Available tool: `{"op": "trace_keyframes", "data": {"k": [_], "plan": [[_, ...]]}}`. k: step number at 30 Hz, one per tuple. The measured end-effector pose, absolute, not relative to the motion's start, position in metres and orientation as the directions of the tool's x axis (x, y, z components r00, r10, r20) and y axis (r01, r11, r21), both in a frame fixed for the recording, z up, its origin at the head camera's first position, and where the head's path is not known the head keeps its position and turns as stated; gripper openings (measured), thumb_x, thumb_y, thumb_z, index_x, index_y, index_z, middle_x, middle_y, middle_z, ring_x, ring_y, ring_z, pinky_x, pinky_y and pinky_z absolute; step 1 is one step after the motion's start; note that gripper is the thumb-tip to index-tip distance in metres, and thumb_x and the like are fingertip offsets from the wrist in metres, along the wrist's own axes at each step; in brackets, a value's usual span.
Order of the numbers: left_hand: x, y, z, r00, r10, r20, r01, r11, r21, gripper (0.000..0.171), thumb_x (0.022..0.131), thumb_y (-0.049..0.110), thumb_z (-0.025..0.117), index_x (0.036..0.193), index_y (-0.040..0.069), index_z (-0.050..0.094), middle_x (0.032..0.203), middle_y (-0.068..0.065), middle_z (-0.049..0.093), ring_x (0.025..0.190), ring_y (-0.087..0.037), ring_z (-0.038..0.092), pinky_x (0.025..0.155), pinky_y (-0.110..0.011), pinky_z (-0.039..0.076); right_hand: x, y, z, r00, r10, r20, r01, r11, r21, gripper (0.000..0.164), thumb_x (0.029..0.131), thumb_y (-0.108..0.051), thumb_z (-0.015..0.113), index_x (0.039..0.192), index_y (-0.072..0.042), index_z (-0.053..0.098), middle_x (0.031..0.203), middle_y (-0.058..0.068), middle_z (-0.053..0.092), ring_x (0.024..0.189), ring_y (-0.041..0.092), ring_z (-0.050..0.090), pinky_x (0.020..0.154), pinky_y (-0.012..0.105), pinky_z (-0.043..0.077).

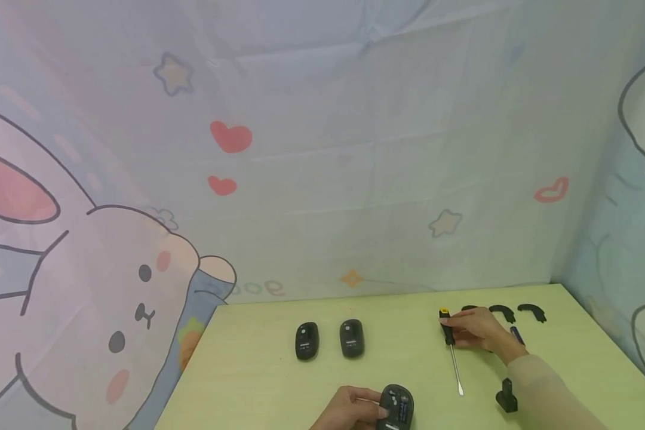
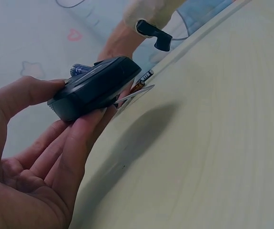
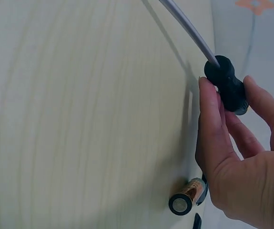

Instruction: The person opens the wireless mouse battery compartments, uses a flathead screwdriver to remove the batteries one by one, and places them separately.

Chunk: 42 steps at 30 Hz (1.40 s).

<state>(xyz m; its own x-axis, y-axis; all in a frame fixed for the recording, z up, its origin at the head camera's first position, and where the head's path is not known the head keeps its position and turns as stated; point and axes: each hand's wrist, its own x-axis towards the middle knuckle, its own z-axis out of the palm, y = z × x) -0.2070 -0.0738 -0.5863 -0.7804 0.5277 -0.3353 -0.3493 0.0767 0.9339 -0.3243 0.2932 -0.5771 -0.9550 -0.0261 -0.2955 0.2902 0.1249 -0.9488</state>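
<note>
My left hand (image 1: 350,411) grips a black computer mouse (image 1: 392,399) near the table's front edge, thumb on top and fingers beneath. The mouse's underside faces up, and a blue battery (image 2: 79,69) shows in it. Over the back right of the table, my right hand (image 1: 478,328) pinches the black handle of a screwdriver (image 3: 230,90) between thumb and fingertips. Its metal shaft points toward the front, with a flat tip. Below the right hand lies a copper-and-black battery (image 3: 187,196) on the table.
Two more black mice (image 1: 307,341) lie on the pale table (image 1: 247,382) left of centre. Curved black pieces (image 1: 532,312) lie at the back right, partly behind the right hand. A dark blue battery (image 1: 516,335) lies near the right wrist. A black device (image 1: 507,396) sits by the right forearm.
</note>
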Motion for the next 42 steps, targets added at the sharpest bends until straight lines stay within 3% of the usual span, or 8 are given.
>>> {"op": "trace_keyframes", "data": {"k": [9, 22, 31, 42], "plan": [[-0.206, -0.076, -0.587, -0.775, 0.535, -0.336, -0.349, 0.080, 0.934, 0.034, 0.089, 0.022, 0.074, 0.119, 0.005, 0.076, 0.106, -0.013, 0.082, 0.088, -0.015, 0.080, 0.078, -0.027, 0.067, -0.326, 0.291, -0.581, -0.956, -0.004, -0.295, 0.291, 0.140, -0.946, 0.038, 0.094, -0.018, 0.079, 0.117, 0.010, 0.069, 0.082, 0.004, 0.072, 0.071, 0.014, 0.069, 0.068, 0.032, 0.068], [-0.208, -0.078, -0.585, -0.788, 0.523, -0.325, -0.334, 0.081, 0.939, 0.033, 0.089, 0.022, 0.074, 0.118, 0.005, 0.077, 0.104, -0.014, 0.082, 0.087, -0.016, 0.080, 0.077, -0.027, 0.067, -0.331, 0.287, -0.579, -0.956, 0.064, -0.286, 0.293, 0.269, -0.918, 0.031, 0.090, -0.020, 0.084, 0.104, 0.006, 0.076, 0.075, 0.005, 0.069, 0.065, 0.014, 0.069, 0.063, 0.031, 0.067], [-0.208, -0.079, -0.584, -0.796, 0.509, -0.328, -0.326, 0.096, 0.941, 0.034, 0.089, 0.022, 0.074, 0.118, 0.005, 0.077, 0.104, -0.013, 0.082, 0.087, -0.016, 0.080, 0.077, -0.027, 0.068, -0.329, 0.284, -0.573, -0.962, 0.083, -0.258, 0.271, 0.364, -0.891, 0.031, 0.092, -0.022, 0.082, 0.103, 0.006, 0.075, 0.084, 0.009, 0.069, 0.072, 0.018, 0.070, 0.067, 0.033, 0.068], [-0.211, -0.080, -0.586, -0.786, 0.528, -0.323, -0.331, 0.082, 0.940, 0.035, 0.090, 0.023, 0.074, 0.120, 0.006, 0.076, 0.105, -0.013, 0.082, 0.088, -0.015, 0.080, 0.077, -0.027, 0.067, -0.318, 0.286, -0.554, -0.990, 0.042, -0.136, 0.139, 0.501, -0.854, 0.040, 0.098, -0.021, 0.074, 0.109, 0.017, 0.070, 0.091, 0.021, 0.074, 0.076, 0.020, 0.073, 0.071, 0.037, 0.068]]}}
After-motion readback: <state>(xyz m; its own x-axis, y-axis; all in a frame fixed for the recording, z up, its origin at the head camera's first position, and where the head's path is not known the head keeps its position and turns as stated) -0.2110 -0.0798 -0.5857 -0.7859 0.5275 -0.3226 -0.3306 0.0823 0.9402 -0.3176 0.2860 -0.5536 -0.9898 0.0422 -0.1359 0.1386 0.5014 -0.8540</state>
